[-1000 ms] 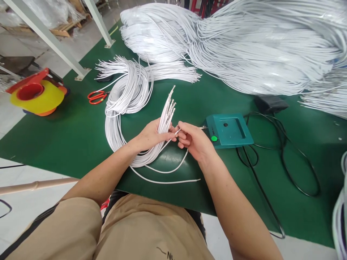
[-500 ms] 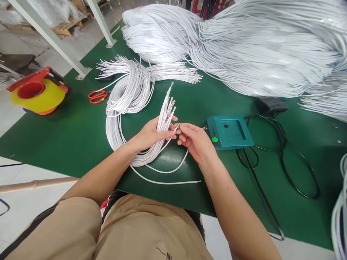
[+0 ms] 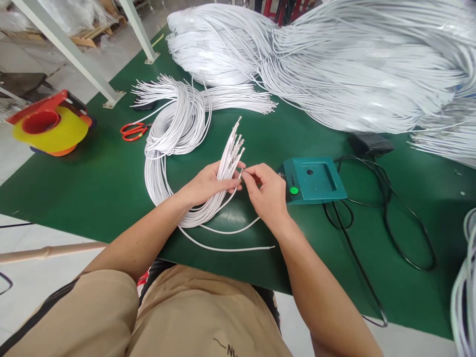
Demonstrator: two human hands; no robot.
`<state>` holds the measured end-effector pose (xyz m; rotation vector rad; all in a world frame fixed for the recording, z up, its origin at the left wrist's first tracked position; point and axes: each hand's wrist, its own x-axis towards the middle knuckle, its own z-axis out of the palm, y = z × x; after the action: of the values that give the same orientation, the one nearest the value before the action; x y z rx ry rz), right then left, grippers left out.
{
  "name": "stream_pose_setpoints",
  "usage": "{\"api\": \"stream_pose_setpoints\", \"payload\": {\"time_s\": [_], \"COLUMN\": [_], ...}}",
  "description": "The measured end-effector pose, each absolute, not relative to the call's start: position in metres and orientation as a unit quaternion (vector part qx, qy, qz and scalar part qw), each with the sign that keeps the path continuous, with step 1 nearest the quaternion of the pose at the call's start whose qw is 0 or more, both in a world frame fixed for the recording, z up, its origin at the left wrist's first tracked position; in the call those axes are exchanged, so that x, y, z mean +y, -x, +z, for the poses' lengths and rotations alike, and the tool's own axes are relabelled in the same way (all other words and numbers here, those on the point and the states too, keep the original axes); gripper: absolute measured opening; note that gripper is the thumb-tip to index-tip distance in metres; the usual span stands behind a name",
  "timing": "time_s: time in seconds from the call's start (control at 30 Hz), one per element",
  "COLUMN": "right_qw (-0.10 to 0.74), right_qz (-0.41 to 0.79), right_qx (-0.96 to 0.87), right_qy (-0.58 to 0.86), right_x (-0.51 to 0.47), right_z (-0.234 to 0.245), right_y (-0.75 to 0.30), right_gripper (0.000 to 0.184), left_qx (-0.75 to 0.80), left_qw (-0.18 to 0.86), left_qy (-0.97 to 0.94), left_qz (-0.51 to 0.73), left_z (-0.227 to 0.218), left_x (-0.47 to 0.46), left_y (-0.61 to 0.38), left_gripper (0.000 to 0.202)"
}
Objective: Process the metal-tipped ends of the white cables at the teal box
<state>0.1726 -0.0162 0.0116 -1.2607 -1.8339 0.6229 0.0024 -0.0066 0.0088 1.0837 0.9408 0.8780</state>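
Note:
My left hand (image 3: 207, 184) is closed around a bundle of white wires (image 3: 229, 153) whose metal-tipped ends fan upward above the fingers. The rest of that bundle loops down over the green table (image 3: 92, 183). Beside it, my right hand (image 3: 265, 191) pinches the tip of a single white wire (image 3: 226, 231), held close to the bundle's ends. That wire curves under my right wrist along the table's near edge. A teal box with a green button (image 3: 314, 179) sits just right of my right hand.
A huge heap of white wires (image 3: 353, 64) covers the table's back. A smaller wire bunch (image 3: 186, 106) and red scissors (image 3: 133, 131) lie at left. Black cables (image 3: 386, 218) and a black adapter (image 3: 370, 144) lie right of the box. An orange and yellow spool (image 3: 48, 129) sits off the table's left edge.
My right hand has moved a little left and up, bringing the single wire's tip against the bundle's ends. The left hand has stayed nearly still.

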Motion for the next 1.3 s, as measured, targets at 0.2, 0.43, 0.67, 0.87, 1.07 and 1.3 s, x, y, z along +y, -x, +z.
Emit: {"api": "stream_pose_setpoints", "payload": {"time_s": [0.2,0.43,0.67,0.87,1.07,1.3], "right_qw": [0.224,0.122,0.135,0.261,0.303,0.323], "right_qz": [-0.006,0.004,0.006,0.049,0.181,0.298], "right_qx": [-0.866,-0.86,-0.857,-0.822,-0.779,-0.714], "right_qy": [0.447,0.495,0.496,0.503,0.518,0.546], "right_x": [-0.007,0.005,0.007,0.002,0.001,0.002], "right_z": [0.02,0.02,0.017,0.019,0.019,0.017], "right_y": [-0.193,-0.215,-0.217,-0.206,-0.189,-0.189], "right_gripper": [0.025,0.018,0.021,0.023,0.028,0.014], "left_qx": [0.449,0.508,0.51,0.501,0.521,0.517], "left_qw": [0.673,0.618,0.618,0.625,0.563,0.515], "left_qy": [-0.439,-0.489,-0.493,-0.47,-0.526,-0.585], "left_qz": [0.389,0.347,0.34,0.372,0.367,0.353], "left_z": [0.006,0.004,0.005,0.001,0.004,0.004], "left_x": [-0.005,-0.004,-0.005,-0.006,-0.009,-0.013], "left_y": [-0.006,-0.01,-0.014,-0.016,-0.017,-0.016], "left_gripper": [0.046,0.043,0.042,0.044,0.027,0.028]}}
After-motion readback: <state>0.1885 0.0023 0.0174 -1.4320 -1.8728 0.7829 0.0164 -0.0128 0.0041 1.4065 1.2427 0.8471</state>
